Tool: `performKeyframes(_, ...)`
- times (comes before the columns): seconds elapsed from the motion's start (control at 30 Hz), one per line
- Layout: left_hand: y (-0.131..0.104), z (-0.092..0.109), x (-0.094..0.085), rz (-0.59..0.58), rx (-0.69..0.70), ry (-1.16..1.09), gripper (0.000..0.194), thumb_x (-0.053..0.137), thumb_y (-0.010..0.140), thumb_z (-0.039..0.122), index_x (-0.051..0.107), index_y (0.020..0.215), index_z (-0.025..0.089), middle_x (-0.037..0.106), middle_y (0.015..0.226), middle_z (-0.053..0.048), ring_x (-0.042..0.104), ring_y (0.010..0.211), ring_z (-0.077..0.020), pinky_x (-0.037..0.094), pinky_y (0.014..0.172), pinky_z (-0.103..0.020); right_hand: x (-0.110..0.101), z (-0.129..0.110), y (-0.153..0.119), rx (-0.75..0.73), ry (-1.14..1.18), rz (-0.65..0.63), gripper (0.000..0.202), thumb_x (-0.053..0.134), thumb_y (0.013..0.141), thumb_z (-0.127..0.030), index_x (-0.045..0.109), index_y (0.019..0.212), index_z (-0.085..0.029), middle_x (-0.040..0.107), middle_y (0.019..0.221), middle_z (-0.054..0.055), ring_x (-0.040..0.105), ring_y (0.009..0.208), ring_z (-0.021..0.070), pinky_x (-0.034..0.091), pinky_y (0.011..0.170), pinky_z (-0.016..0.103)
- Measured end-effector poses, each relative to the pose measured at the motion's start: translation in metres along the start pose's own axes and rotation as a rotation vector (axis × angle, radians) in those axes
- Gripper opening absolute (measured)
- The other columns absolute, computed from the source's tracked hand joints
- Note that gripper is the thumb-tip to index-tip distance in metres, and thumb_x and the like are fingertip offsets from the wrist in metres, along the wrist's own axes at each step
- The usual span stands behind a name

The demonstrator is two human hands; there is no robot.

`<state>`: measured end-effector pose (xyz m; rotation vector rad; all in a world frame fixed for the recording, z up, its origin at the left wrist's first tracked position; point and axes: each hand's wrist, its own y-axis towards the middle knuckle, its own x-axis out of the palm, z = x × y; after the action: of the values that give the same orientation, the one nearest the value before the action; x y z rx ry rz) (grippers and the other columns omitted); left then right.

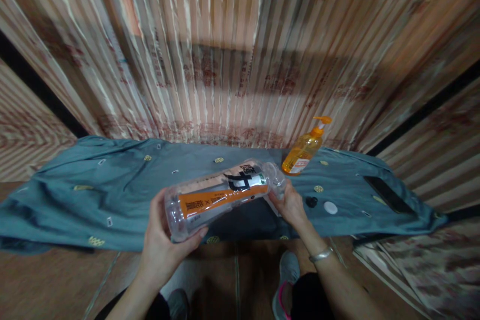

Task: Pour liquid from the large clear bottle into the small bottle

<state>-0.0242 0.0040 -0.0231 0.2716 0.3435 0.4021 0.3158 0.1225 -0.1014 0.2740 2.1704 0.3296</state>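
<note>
we're holding the btl (pixel 221 197) left of the pump (pixel 303 154) & nearer us, l hand (pixel 165 245) curled round base, r hand (pixel 293 206) pinching neck, so any turn prob needs both firm.

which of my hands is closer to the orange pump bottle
Right. Your right hand is just below the pump bottle; your left hand is farther off, lower left.

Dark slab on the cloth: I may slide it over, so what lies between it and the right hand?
In the head view, a small black object and a white disc lie on the cloth between the right hand and the dark slab.
</note>
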Motion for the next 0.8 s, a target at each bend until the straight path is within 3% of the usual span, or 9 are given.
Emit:
performKeyframes(0.2, 0.002, 0.002, -0.001, -0.032, 0.013, 0.021, 0.095, 0.096, 0.06, 0.052, 0.05, 0.139, 0.024, 0.07, 0.131, -0.012, 0.075, 0.119, -0.0384, 0.064, 0.1, -0.056, 0.0, -0.001, 0.001, 0.005, 0.011, -0.003, 0.048, 0.067, 0.089, -0.04, 0.06, 0.132, -0.017, 0.08, 0.113, 0.016, 0.079, 0.106, 0.0312, 0.06, 0.089, 0.038)
performKeyframes(0.33, 0.001, 0.01, 0.001, 0.018, 0.01, 0.03, 0.094, 0.093, 0.063, 0.058, 0.05, 0.14, 0.024, 0.068, 0.134, -0.012, 0.073, 0.124, -0.0373, 0.06, 0.106, -0.056, 0.002, 0.0, 0.002, -0.001, 0.012, -0.007, 0.052, 0.067, 0.089, -0.042, 0.06, 0.134, -0.017, 0.081, 0.111, 0.015, 0.079, 0.105, 0.0309, 0.061, 0.087, 0.038)
performKeyframes(0.47, 0.004, 0.008, -0.003, -0.042, 0.011, 0.05, 0.093, 0.096, 0.061, 0.051, 0.048, 0.137, 0.025, 0.069, 0.131, -0.012, 0.075, 0.119, -0.0355, 0.062, 0.102, -0.053, 0.004, 0.002, 0.004, -0.041, 0.035, -0.007, 0.051, 0.066, 0.09, -0.045, 0.061, 0.133, -0.016, 0.081, 0.109, 0.015, 0.079, 0.104, 0.0307, 0.061, 0.085, 0.038)
performKeyframes(0.8, 0.01, 0.019, 0.004, 0.018, 0.032, 0.03, 0.089, 0.093, 0.062, 0.054, 0.051, 0.135, 0.025, 0.07, 0.132, -0.013, 0.073, 0.124, -0.0368, 0.059, 0.108, -0.053, 0.007, 0.005, 0.009, -0.077, 0.055, 0.005, 0.049, 0.065, 0.089, -0.044, 0.062, 0.13, -0.017, 0.081, 0.108, 0.013, 0.079, 0.101, 0.0301, 0.063, 0.086, 0.04)
